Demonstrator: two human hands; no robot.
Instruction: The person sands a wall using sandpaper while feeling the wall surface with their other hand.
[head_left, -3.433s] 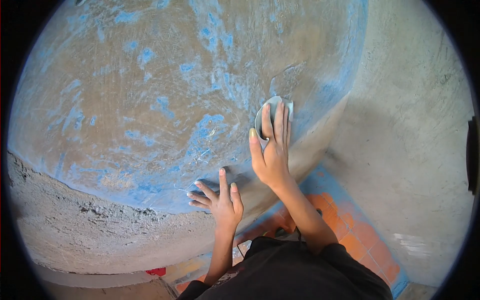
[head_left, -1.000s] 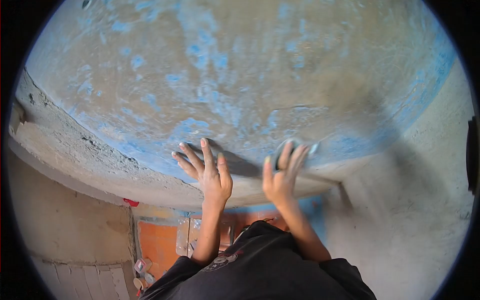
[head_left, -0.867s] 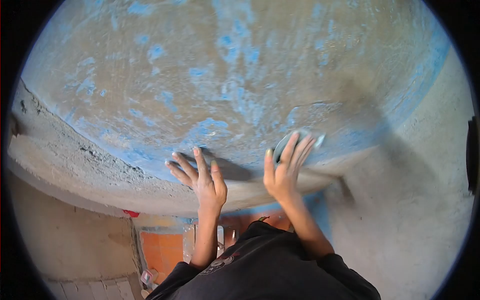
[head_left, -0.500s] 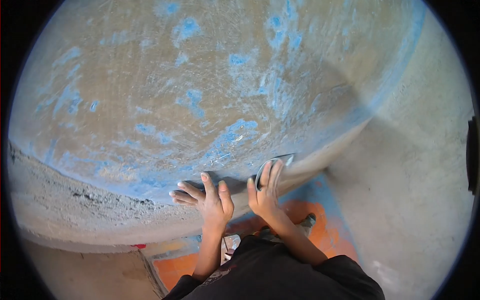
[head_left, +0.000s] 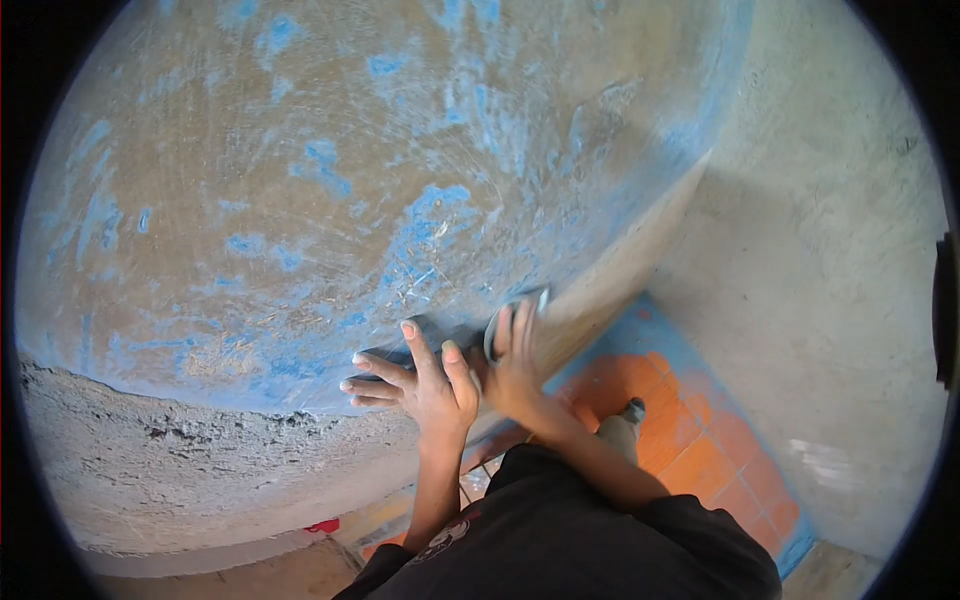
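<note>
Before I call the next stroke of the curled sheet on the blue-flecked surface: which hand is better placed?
Likely the right hand: it holds the curled sheet, probably sandpaper, near the lower edge of the blue-flecked surface. The left hand is spread open beside it, holding no sheet.

The surface (head_left: pixel 300 180) I view remotely is broad and brown-grey, marked with blue paint in scattered patches and streaks; a blue band follows its curved right edge. I can make out fine pale scratches across it, densest around the blue patch near its lower middle. The sheet (head_left: pixel 491 338) is thin, grey-green and bent, with its left side curled and a pale corner at upper right. I see it against the surface's lower edge, beneath the right hand's (head_left: pixel 513 372) fingers, slightly blurred.
</note>
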